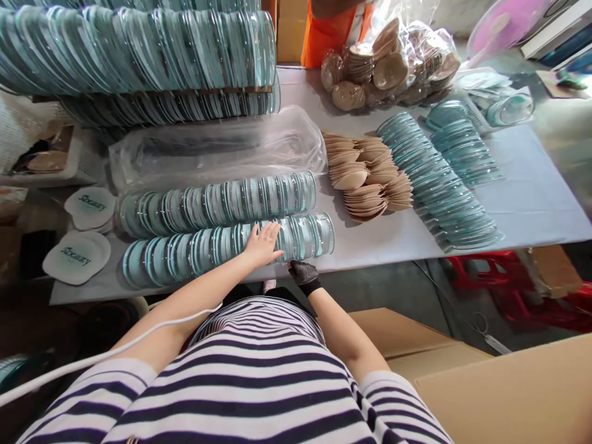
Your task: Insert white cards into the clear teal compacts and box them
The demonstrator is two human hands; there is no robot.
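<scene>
Across the front of the table lies a row of clear round plastic containers with teal inserts (203, 250), packed side by side. My left hand (263, 243) rests on this row toward its right end, fingers stretched and somewhat spread. In a black mesh glove, my right hand (303, 272) is at the table's front edge, just below the row. Its fingers are curled in, and whatever they might hold is hidden. A second row of the same containers (217, 203) runs parallel behind the first. Two piles of white cards with green lettering (76, 256) sit at the rows' left end.
A clear plastic bag (222, 148) lies behind the rows, before tall stacked containers (139, 52). Toward the right are beige cup-shaped pieces (365, 176), leaning teal container stacks (439, 182) and a bag of brown cups (393, 68). An open cardboard box (504, 388) stands at lower right.
</scene>
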